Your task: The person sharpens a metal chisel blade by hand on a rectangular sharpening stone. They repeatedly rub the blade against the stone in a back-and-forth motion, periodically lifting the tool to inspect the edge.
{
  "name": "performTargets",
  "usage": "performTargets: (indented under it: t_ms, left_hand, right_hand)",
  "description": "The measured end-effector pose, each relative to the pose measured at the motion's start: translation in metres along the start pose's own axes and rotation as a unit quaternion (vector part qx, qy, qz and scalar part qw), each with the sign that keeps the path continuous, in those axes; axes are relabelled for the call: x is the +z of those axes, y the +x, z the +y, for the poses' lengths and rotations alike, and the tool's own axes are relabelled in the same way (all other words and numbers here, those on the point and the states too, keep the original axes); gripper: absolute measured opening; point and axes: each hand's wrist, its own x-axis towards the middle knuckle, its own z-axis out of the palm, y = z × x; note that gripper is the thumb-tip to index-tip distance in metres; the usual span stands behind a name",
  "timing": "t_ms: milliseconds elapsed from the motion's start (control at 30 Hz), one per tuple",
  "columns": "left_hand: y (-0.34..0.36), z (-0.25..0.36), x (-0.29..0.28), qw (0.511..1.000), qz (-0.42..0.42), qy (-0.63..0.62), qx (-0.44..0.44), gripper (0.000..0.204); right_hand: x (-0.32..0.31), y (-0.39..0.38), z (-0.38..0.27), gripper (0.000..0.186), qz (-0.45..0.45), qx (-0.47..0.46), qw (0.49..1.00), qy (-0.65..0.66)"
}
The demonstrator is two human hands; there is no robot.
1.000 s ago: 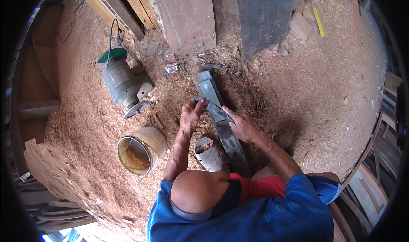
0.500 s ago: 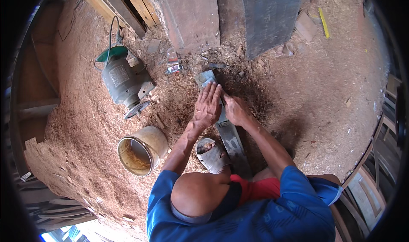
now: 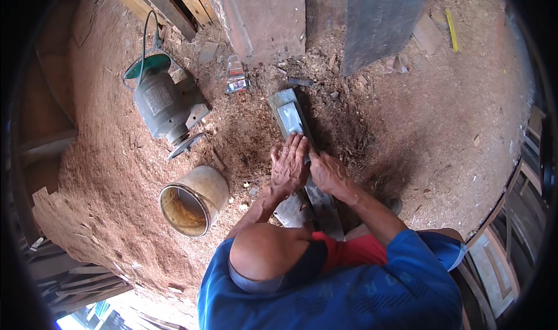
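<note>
My left hand (image 3: 289, 162), flat and unclenched, now presses grey sharpening stone (image 3: 290, 116) on sawdust floor (image 3: 116, 173); a second ago lifted. Right hand (image 3: 326, 172) beside, gripping blade (image 3: 317, 197); metal bucket (image 3: 195, 201) left.

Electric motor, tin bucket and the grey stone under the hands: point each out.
Electric motor (image 3: 164, 104), head view, on the grey housing.
Tin bucket (image 3: 210, 186), head view, on the outer side wall.
Grey stone (image 3: 289, 116), head view, on the bare pale top beyond the fingers.
</note>
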Motion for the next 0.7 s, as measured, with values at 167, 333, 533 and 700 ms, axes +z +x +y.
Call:
performTargets:
  t_ms: [167,333,533,700]
  left_hand:
    - [-0.017,0.007,0.006,1.0,0.006,-0.014,-0.024,0.073]
    - [-0.022,0.006,0.01,1.0,0.01,-0.016,-0.014,0.073]
    - [-0.039,0.012,0.013,1.0,0.011,-0.019,-0.022,0.08]
    - [-0.051,0.017,-0.014,0.996,0.034,-0.07,-0.041,0.077]
  right_hand:
    - [0.003,-0.011,-0.005,0.07,-0.043,0.012,0.999,0.008]
    - [0.003,-0.015,-0.004,0.076,-0.065,0.016,0.998,-0.002]
    - [-0.005,-0.027,-0.004,0.079,-0.07,-0.015,0.997,0.014]
    - [-0.018,-0.039,-0.004,0.074,-0.089,-0.028,0.995,0.041]
